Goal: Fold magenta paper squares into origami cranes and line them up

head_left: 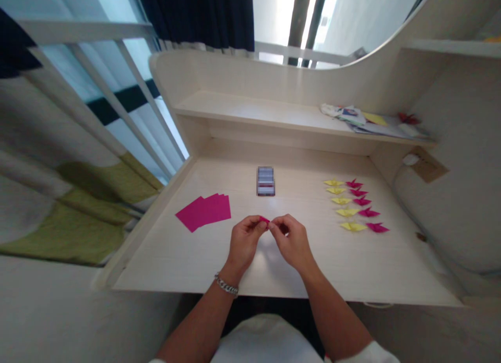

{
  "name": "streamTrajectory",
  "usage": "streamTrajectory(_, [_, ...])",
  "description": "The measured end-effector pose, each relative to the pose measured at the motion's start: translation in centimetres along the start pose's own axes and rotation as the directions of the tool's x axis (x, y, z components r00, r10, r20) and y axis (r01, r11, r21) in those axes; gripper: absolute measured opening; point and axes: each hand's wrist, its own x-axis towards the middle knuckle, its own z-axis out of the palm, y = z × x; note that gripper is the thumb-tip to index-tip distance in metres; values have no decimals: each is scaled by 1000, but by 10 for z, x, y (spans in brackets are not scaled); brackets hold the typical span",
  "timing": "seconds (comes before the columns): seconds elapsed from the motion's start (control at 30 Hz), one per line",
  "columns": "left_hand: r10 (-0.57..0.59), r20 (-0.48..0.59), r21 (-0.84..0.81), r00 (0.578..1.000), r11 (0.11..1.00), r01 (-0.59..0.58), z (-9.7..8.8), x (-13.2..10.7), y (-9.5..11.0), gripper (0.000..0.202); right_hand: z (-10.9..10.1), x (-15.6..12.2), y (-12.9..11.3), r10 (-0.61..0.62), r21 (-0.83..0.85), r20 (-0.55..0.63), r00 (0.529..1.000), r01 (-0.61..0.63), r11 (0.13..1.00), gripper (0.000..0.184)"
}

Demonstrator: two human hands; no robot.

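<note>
Both hands meet over the middle of the pale wooden desk (188, 258). My left hand (245, 239), with a metal bracelet on its wrist, and my right hand (291, 239) pinch a small folded piece of magenta paper (264, 220) between their fingertips. Most of the piece is hidden by my fingers. To the left lies a fanned stack of flat magenta paper sheets (204, 210).
Two rows of folded paper cranes sit at the right, yellow cranes (344, 205) and magenta cranes (364, 202). A small blurred box (265, 181) stands behind my hands. Papers (364, 120) lie on the shelf above. A mirror rises behind; a window is at left.
</note>
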Motion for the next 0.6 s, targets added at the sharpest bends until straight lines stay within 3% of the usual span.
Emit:
streamTrajectory(0.27, [26, 16, 107, 1000, 994, -27, -2, 1, 1, 18, 0, 1, 0, 41, 105, 23, 999, -43, 994, 12])
streamTrajectory(0.6, [-4, 41, 95, 999, 995, 0, 8, -1, 7, 17, 2, -2, -3, -102, -17, -21, 995, 102, 995, 12])
